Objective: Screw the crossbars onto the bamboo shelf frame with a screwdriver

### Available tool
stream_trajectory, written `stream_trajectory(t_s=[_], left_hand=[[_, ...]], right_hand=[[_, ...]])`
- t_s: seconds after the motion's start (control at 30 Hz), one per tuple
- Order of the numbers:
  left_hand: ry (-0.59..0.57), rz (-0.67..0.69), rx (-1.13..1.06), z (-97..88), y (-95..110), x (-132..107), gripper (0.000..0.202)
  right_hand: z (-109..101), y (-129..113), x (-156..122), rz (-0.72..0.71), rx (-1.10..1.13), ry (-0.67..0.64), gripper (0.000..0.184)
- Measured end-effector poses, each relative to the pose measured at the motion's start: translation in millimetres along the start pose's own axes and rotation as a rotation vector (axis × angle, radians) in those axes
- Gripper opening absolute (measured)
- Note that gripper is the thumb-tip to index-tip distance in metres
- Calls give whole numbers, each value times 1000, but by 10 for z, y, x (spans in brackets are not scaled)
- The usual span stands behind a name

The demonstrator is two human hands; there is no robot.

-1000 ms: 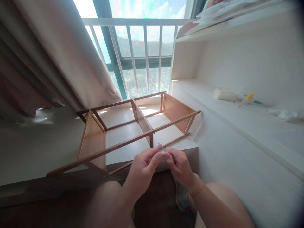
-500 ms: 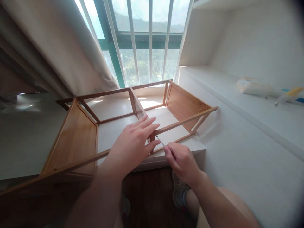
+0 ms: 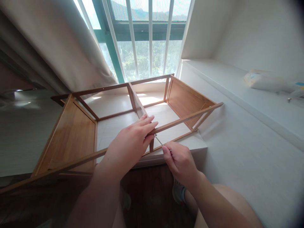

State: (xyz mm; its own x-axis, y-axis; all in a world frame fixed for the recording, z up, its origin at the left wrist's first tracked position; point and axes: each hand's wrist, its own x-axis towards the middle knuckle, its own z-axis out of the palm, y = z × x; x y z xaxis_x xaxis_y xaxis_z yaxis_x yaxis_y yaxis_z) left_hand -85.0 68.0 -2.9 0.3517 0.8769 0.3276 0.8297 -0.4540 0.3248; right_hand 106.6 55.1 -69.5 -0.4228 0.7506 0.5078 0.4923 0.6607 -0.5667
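Observation:
A light brown wooden shelf frame [image 3: 78,133] lies on its side across a white sill, with a middle divider [image 3: 136,103] and thin rails. My left hand [image 3: 130,144] rests on the front rail where it meets the divider, fingers stretched over the joint. My right hand [image 3: 180,161] is closed in a pinch on a thin metal tool [image 3: 159,141], whose tip points at that same joint just under my left fingertips.
A barred window [image 3: 147,38] and a beige curtain [image 3: 59,47] stand behind the frame. To the right runs a white ledge [image 3: 237,91] with a white packet [image 3: 263,80] on it. My bare knees and a shoe [image 3: 178,191] show over the dark floor below.
My hands, which were together near my lap, have parted. The left went onto the frame's front rail and the right brought the tool's tip up to the joint. The view has tilted down.

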Motion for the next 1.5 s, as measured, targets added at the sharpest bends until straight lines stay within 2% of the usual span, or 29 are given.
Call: stream_trajectory(t_s=[0.33,0.63,0.77,1.13,1.23,1.37,1.43,1.5], left_hand=[[5,-10,5,-13,41,4,32],[18,-14,21,-4,59,4,27],[9,-8,31,-16,69,14,26],[14,-11,66,-26,94,16,24],[0,-8,79,-41,113,17,25],[-8,-14,81,-49,123,22,27],[-7,-18,86,-46,123,22,27],[-5,-17,94,-42,123,20,28]], right_hand=[[70,-19,-29,56,-90,87,34],[64,-234,20,94,-290,161,37],[54,-280,58,140,-333,156,37],[13,-260,82,125,-315,119,36],[5,-228,88,126,-263,107,37],[77,-177,84,218,-78,102,37],[132,-190,84,316,135,99,40],[170,-244,97,463,456,91,46]])
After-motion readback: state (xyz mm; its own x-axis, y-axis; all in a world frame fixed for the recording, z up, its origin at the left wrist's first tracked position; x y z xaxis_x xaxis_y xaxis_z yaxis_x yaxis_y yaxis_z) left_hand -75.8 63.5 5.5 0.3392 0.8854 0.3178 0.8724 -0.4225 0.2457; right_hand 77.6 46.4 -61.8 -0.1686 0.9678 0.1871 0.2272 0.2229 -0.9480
